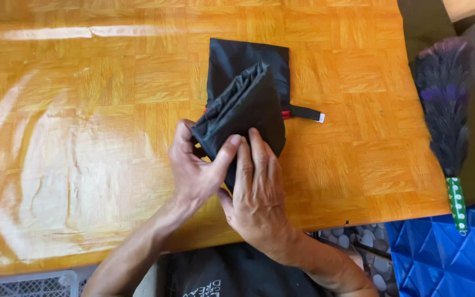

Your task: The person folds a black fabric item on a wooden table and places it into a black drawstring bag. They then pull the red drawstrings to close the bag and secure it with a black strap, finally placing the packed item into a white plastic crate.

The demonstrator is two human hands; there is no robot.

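Single head view — looks steeply down, close over wooden table (83, 137), facing its far edge.

A glossy orange wooden tabletop (111, 110) with a parquet pattern. A folded black cloth bag (247, 91) lies on it, near the middle.
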